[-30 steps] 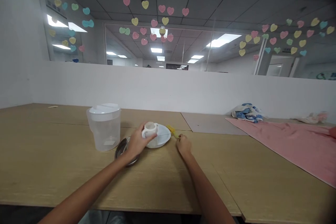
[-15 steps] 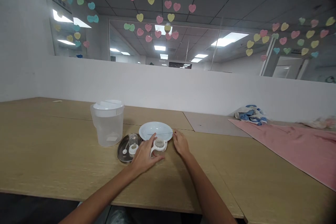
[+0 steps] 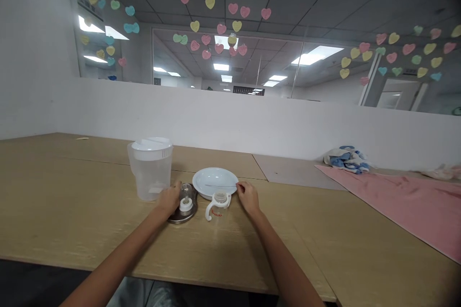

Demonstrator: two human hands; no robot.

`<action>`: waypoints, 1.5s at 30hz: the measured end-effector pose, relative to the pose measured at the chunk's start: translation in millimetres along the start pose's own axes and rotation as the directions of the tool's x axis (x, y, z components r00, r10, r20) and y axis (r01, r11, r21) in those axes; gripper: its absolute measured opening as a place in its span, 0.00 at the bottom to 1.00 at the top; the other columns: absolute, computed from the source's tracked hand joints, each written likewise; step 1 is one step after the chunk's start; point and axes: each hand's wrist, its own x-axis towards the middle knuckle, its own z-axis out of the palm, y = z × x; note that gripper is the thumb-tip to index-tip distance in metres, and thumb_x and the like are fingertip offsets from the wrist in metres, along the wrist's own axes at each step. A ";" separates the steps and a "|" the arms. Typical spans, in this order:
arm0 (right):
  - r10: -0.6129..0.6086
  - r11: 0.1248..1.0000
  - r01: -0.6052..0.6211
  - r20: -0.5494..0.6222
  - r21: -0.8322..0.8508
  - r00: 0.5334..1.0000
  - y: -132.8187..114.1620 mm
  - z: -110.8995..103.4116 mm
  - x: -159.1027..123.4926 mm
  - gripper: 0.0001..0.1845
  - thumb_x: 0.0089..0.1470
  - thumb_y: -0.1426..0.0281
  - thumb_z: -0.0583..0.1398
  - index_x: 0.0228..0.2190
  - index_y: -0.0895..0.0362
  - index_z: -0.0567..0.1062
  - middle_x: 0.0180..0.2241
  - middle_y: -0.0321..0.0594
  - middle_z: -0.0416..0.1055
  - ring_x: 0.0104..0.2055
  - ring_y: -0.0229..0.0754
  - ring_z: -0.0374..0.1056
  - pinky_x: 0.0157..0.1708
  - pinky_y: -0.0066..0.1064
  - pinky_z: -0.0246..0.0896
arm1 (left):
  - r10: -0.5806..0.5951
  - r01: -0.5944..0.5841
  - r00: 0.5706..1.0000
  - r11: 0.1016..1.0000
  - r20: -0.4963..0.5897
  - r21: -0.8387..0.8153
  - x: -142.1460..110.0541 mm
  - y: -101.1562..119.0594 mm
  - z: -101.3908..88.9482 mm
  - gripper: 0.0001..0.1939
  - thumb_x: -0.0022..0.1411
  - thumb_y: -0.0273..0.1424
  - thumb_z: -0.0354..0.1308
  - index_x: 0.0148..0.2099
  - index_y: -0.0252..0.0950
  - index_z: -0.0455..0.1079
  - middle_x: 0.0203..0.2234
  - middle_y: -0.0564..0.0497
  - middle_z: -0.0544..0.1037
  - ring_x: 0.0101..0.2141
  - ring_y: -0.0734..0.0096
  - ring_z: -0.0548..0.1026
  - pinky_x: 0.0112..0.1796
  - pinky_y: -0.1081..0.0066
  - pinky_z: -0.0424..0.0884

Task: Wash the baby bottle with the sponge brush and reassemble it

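My left hand point(image 3: 168, 200) rests on a small metal tray point(image 3: 183, 215), fingers curled over its left side beside a bottle teat point(image 3: 186, 200) that stands on the tray. A clear baby bottle point(image 3: 218, 203) with white handles stands on the wooden table point(image 3: 72, 211) just in front of a white plate point(image 3: 214, 183). My right hand point(image 3: 247, 196) is at the plate's right rim, fingers pinched on the end of a thin rod that lies across the plate. A clear plastic pitcher point(image 3: 150, 168) with a white lid stands left of the tray.
A pink cloth point(image 3: 396, 201) covers the table's right part, with a crumpled blue and white cloth point(image 3: 346, 158) behind it. A white partition point(image 3: 230, 120) runs along the far edge of the table.
My left hand lifted the baby bottle off the plate, set it on the table in front, let go and moved left onto the metal tray. My right hand stayed at the plate's right rim.
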 end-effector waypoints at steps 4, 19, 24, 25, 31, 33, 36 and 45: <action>0.015 1.000 -0.014 -0.036 0.028 0.999 0.8 2.4 -0.8 0.12 0.51 0.72 0.53 0.30 0.58 0.77 0.31 0.43 0.74 0.32 0.40 0.67 0.35 0.29 0.60 | 0.001 -0.001 0.998 1.000 -0.066 0.001 -3.2 1.9 -15.6 0.15 0.55 0.17 0.46 0.45 0.28 0.65 0.31 0.38 0.75 0.35 0.57 0.75 0.35 0.66 0.67; 0.216 0.898 -0.171 -0.067 0.405 0.974 -5.3 5.5 3.1 0.11 0.39 0.67 0.58 0.24 0.57 0.78 0.25 0.39 0.74 0.24 0.39 0.65 0.27 0.29 0.61 | 0.199 -0.362 0.907 0.818 -0.370 -0.447 22.7 64.7 -28.4 0.11 0.60 0.32 0.48 0.38 0.34 0.71 0.34 0.48 0.75 0.33 0.72 0.74 0.38 0.72 0.69; 0.187 0.873 -0.154 -0.027 0.462 0.982 -14.0 9.9 2.2 0.13 0.42 0.63 0.58 0.27 0.58 0.79 0.27 0.41 0.76 0.24 0.39 0.65 0.28 0.30 0.61 | 0.288 -0.475 0.861 0.750 -0.419 -0.461 16.1 74.8 4.8 0.13 0.63 0.32 0.44 0.38 0.36 0.69 0.36 0.48 0.73 0.38 0.68 0.72 0.41 0.68 0.68; 0.166 0.872 -0.140 -0.015 0.469 0.986 -17.2 11.6 2.5 0.14 0.44 0.63 0.58 0.28 0.58 0.79 0.29 0.42 0.76 0.26 0.39 0.66 0.29 0.30 0.62 | 0.310 -0.495 0.851 0.744 -0.424 -0.449 15.5 74.5 8.2 0.13 0.63 0.31 0.42 0.37 0.36 0.69 0.36 0.48 0.72 0.38 0.67 0.71 0.42 0.67 0.67; -0.016 0.919 -0.011 0.066 0.395 0.998 -48.0 11.6 23.7 0.15 0.52 0.63 0.53 0.29 0.58 0.77 0.27 0.40 0.75 0.29 0.39 0.68 0.32 0.29 0.60 | 0.388 -0.526 0.844 0.733 -0.370 -0.431 11.5 72.7 16.0 0.14 0.63 0.28 0.39 0.43 0.35 0.65 0.40 0.46 0.71 0.41 0.67 0.70 0.43 0.67 0.66; -0.047 0.939 0.049 -0.015 0.340 0.999 -64.2 0.8 39.7 0.16 0.55 0.64 0.50 0.27 0.57 0.75 0.24 0.38 0.73 0.27 0.38 0.67 0.29 0.27 0.58 | 0.386 -0.506 0.858 0.747 -0.339 -0.431 8.5 73.3 17.1 0.14 0.64 0.28 0.39 0.44 0.36 0.65 0.42 0.46 0.70 0.41 0.67 0.70 0.43 0.68 0.66; -0.048 0.947 0.144 -0.316 0.286 0.947 -92.4 -23.0 63.1 0.18 0.59 0.63 0.45 0.24 0.56 0.67 0.19 0.33 0.67 0.22 0.35 0.62 0.26 0.26 0.54 | 0.374 -0.478 0.875 0.765 -0.308 -0.431 4.5 74.4 19.4 0.15 0.64 0.28 0.37 0.43 0.36 0.65 0.40 0.46 0.71 0.40 0.66 0.70 0.42 0.68 0.66; -0.492 0.798 0.596 -0.667 -0.088 0.560 -123.3 -27.5 61.8 0.16 0.63 0.68 0.42 0.24 0.55 0.58 0.15 0.31 0.57 0.16 0.33 0.54 0.19 0.25 0.47 | 0.271 -0.423 0.900 0.735 -0.342 -0.530 3.5 76.3 22.5 0.15 0.65 0.31 0.37 0.36 0.36 0.65 0.32 0.47 0.73 0.35 0.66 0.72 0.38 0.67 0.66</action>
